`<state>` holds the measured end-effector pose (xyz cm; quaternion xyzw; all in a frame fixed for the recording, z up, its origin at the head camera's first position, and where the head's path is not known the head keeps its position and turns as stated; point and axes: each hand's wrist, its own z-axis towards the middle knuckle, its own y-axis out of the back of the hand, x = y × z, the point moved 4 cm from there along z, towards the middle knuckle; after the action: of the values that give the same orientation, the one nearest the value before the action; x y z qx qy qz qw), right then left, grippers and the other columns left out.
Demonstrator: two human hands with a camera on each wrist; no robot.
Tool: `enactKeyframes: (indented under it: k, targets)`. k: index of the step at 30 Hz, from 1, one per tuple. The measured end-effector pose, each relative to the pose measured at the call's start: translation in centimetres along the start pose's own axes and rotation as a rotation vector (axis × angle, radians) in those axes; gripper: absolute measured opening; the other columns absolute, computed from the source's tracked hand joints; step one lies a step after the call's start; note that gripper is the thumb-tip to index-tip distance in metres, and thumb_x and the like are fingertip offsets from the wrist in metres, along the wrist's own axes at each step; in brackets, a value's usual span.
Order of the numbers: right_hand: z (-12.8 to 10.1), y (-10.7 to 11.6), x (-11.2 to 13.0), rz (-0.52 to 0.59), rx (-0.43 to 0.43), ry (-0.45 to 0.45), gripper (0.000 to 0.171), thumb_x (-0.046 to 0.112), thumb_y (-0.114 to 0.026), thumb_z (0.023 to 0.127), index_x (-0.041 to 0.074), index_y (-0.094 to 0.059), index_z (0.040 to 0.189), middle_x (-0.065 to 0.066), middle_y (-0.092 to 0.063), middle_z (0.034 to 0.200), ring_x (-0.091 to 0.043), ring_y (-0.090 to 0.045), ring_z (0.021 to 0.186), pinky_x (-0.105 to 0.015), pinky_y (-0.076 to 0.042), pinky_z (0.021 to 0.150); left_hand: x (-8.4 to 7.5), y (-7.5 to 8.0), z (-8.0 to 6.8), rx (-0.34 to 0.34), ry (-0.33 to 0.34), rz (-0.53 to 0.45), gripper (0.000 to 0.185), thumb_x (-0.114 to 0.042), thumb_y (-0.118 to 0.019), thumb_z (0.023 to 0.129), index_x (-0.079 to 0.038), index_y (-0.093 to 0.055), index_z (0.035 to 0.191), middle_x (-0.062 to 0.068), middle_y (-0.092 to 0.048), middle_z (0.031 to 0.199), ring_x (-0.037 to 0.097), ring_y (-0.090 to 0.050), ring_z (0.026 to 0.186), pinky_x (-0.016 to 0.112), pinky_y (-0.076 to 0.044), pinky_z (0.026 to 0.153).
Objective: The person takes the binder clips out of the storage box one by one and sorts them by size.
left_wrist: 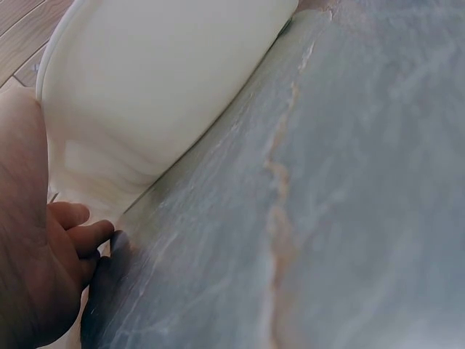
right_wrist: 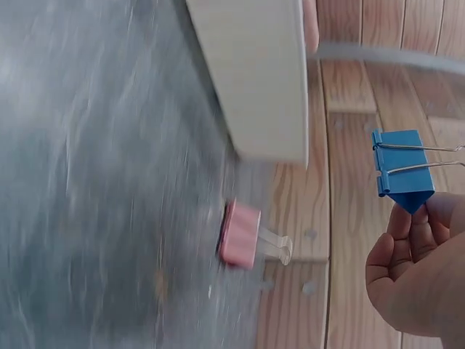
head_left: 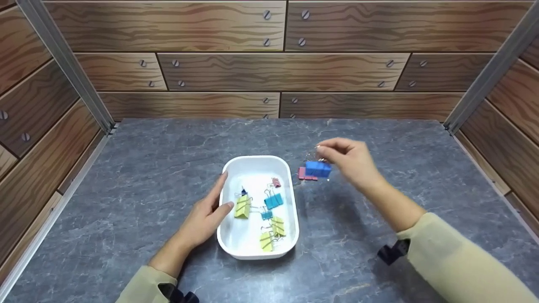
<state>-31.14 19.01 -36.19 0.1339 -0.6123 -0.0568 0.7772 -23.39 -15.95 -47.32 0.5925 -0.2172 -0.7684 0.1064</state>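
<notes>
My right hand (head_left: 351, 162) pinches a blue binder clip (head_left: 318, 169) by its wire handles, above the tabletop right of a white plastic box (head_left: 257, 255). Under the blue clip, partly hidden by it in the head view, a red binder clip (right_wrist: 241, 234) rests on the table. My left hand (head_left: 207, 216) grips the box's left side, thumb over the rim and fingers along the outer wall. Inside the box lie yellow binder clips (head_left: 242, 206), a larger teal clip (head_left: 273, 201), a smaller teal clip (head_left: 266, 215), a small red clip (head_left: 276, 182) and a small dark blue clip (head_left: 244, 192).
A grey marble-patterned tabletop (head_left: 160, 168) bears the box. Wood-patterned panels (head_left: 227, 69) stand behind and at both sides, with metal posts (head_left: 69, 63) at the back corners. Dark straps (head_left: 393, 251) sit at both sleeve cuffs.
</notes>
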Motion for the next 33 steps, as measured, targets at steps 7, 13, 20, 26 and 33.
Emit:
enactKeyframes:
  k: [7,13,20,26,33]
  targets:
    - [1.5,3.1,-2.1,-0.023,-0.026,-0.041,0.031,0.014,-0.074,0.102,-0.012,-0.073,0.12,0.001,-0.077,0.095,-0.011,-0.072,0.088,-0.026,-0.059,0.085,0.1,0.0,-0.1,-0.002,-0.009,0.003,0.073,-0.028,-0.062,0.107,-0.029,-0.026,0.171,0.014,-0.046,0.162,0.026,-0.048,0.146,0.053,-0.042,0.114]
    - [2.4,4.6,-4.0,-0.072,-0.025,-0.089,0.034,0.018,-0.071,0.105,-0.01,-0.072,0.124,0.0,-0.077,0.099,-0.01,-0.072,0.09,-0.024,-0.059,0.083,0.1,0.0,-0.1,0.004,0.001,0.003,0.073,-0.029,-0.061,0.107,-0.03,-0.025,0.171,0.014,-0.045,0.163,0.025,-0.049,0.145,0.051,-0.044,0.112]
    - [3.3,5.2,-6.3,-0.107,-0.013,-0.144,0.035,0.018,-0.07,0.105,-0.01,-0.071,0.127,0.004,-0.076,0.095,-0.008,-0.069,0.086,-0.022,-0.057,0.079,0.0,-0.1,0.0,0.002,0.01,0.005,0.073,-0.03,-0.061,0.107,-0.029,-0.026,0.171,0.014,-0.046,0.162,0.026,-0.048,0.145,0.052,-0.044,0.113]
    - [3.9,5.1,-7.9,-0.124,-0.016,-0.152,0.035,0.017,-0.071,0.104,-0.011,-0.071,0.125,0.007,-0.074,0.089,-0.007,-0.068,0.082,-0.022,-0.056,0.076,0.0,-0.1,0.0,0.005,0.021,0.011,0.073,-0.031,-0.061,0.108,-0.031,-0.025,0.171,0.013,-0.045,0.163,0.026,-0.046,0.147,0.051,-0.041,0.115]
    - [4.2,4.5,-9.2,-0.103,0.009,-0.133,0.032,0.011,-0.069,0.104,-0.016,-0.07,0.122,0.009,-0.073,0.087,-0.004,-0.067,0.08,-0.022,-0.056,0.078,0.1,-0.1,0.0,0.004,0.02,0.009,0.073,-0.03,-0.061,0.108,-0.032,-0.025,0.171,0.013,-0.042,0.165,0.026,-0.044,0.149,0.051,-0.039,0.117]
